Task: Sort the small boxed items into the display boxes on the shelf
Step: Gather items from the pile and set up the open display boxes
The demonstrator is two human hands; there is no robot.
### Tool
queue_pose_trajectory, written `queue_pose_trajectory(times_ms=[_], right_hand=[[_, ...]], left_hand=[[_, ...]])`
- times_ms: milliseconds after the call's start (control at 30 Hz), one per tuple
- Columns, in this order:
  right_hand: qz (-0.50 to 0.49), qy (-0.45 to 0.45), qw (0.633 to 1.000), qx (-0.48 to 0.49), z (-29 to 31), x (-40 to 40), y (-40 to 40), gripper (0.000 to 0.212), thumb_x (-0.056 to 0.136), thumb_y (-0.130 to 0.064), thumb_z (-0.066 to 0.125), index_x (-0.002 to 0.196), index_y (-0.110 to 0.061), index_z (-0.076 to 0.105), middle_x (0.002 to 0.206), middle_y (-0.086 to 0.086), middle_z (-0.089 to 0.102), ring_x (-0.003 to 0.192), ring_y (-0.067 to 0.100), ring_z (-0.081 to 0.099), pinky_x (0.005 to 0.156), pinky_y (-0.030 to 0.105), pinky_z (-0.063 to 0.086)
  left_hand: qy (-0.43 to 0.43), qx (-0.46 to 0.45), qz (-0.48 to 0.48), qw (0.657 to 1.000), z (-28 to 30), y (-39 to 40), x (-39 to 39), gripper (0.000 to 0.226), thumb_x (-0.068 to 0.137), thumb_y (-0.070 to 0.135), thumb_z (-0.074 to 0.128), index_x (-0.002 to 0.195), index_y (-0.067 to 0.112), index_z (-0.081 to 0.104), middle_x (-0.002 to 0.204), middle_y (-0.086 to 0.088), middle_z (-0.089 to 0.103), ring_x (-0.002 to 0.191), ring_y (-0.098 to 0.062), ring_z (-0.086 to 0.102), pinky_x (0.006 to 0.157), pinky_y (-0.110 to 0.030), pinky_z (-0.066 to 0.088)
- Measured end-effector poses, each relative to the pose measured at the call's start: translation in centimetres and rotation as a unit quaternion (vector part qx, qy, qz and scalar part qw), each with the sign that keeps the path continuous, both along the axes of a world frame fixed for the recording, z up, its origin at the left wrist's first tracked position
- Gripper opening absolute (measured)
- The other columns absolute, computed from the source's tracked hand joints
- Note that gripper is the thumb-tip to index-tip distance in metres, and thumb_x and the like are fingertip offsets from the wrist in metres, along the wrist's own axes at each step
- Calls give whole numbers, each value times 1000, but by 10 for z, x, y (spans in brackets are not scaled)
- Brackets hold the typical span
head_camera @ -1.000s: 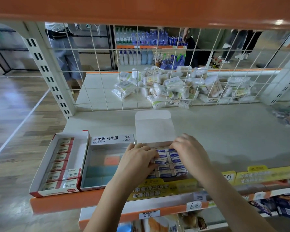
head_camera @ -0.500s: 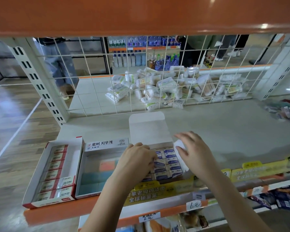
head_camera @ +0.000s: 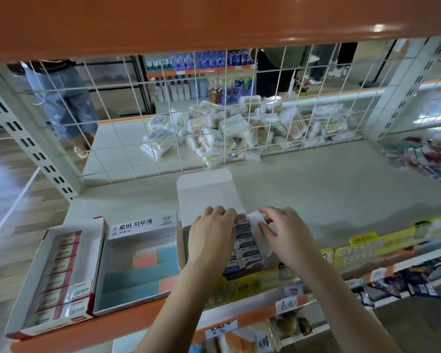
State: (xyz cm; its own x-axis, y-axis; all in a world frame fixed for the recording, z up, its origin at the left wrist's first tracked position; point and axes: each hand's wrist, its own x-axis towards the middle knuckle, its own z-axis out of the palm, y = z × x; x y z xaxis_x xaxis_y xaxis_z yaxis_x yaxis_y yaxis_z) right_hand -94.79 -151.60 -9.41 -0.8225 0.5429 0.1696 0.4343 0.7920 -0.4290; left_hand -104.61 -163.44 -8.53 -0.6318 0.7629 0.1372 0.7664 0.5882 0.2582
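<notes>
A white display box point(head_camera: 206, 192) with its lid folded back stands on the shelf, filled with small blue-and-white boxed items point(head_camera: 247, 247). My left hand point(head_camera: 210, 235) lies over the box's left half, fingers curled onto the items. My right hand point(head_camera: 287, 231) pinches the box's white right side flap point(head_camera: 256, 225) at the back corner. To the left stand a white display box point(head_camera: 140, 225) with blue and orange blocks inside and a red-and-white display box point(head_camera: 54, 273) holding a row of red-labelled items.
A wire grid point(head_camera: 214, 110) closes the shelf's back, with a heap of white packets point(head_camera: 227, 133) behind it. Loose small packs point(head_camera: 423, 156) lie at the far right. Yellow price strips point(head_camera: 367, 248) run along the orange shelf edge point(head_camera: 127, 324). People stand beyond.
My right hand has lifted the box's white side flap and pulled it inward over the items. My left hand has slid back along the items. The view has tilted down.
</notes>
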Motion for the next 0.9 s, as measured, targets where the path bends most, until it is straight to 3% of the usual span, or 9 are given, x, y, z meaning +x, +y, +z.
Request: queue_pose_trajectory(times_ms=[800, 900], right_hand=[[80, 21, 996, -14, -1, 5, 21, 38, 95, -33, 50, 131, -20, 51, 110, -5, 62, 107, 9, 50, 86, 15, 36], [100, 8, 995, -13, 7, 6, 42, 34, 95, -32, 49, 126, -19, 55, 111, -3, 63, 108, 11, 51, 85, 17, 36]], left_hand=[[28, -27, 64, 997, -3, 12, 8, 23, 97, 38, 37, 103, 24, 55, 104, 8, 56, 97, -13, 49, 71, -24, 35], [36, -5, 45, 998, 16, 25, 7, 24, 96, 38, 42, 105, 25, 59, 105, 8, 59, 99, -14, 51, 77, -24, 36]])
